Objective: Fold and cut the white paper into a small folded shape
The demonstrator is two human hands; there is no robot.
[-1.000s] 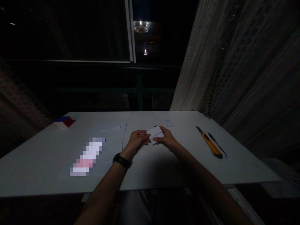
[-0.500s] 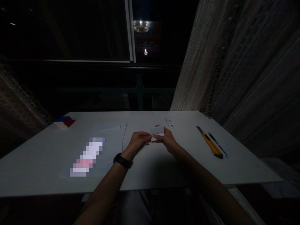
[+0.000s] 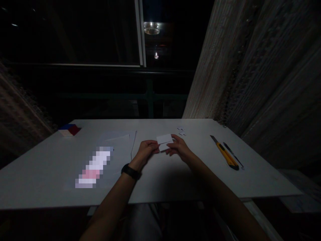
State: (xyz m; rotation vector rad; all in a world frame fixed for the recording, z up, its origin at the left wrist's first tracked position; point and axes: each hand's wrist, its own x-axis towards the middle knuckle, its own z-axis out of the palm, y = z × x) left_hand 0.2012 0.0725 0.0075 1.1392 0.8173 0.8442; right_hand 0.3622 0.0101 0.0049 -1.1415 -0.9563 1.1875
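Note:
Between my two hands is a small piece of folded white paper point(image 3: 164, 138), raised above the white table point(image 3: 160, 187). My left hand point(image 3: 145, 150), with a dark watch point(image 3: 130, 171) on its wrist, pinches the paper's left edge. On the other side, my right hand point(image 3: 181, 149) grips the right edge, its thumb on the front and the fingers behind. A line runs across the paper, parting an upper flap from a lower one. Small white paper scraps point(image 3: 181, 131) with dark marks lie just beyond my right hand.
A yellow box cutter point(image 3: 227, 154) with its blade out lies at the right beside a dark pen point(image 3: 232, 154). White sheets point(image 3: 120, 147) and a blurred bright patch point(image 3: 96, 164) are at the left. A blue, red and white cube point(image 3: 69, 130) sits at the far left. Curtains hang on both sides.
The paper has tilted and shifted slightly left, so more of its white face shows. My right fingers have moved on its edge. A reddish spot behind the paper is out of sight now.

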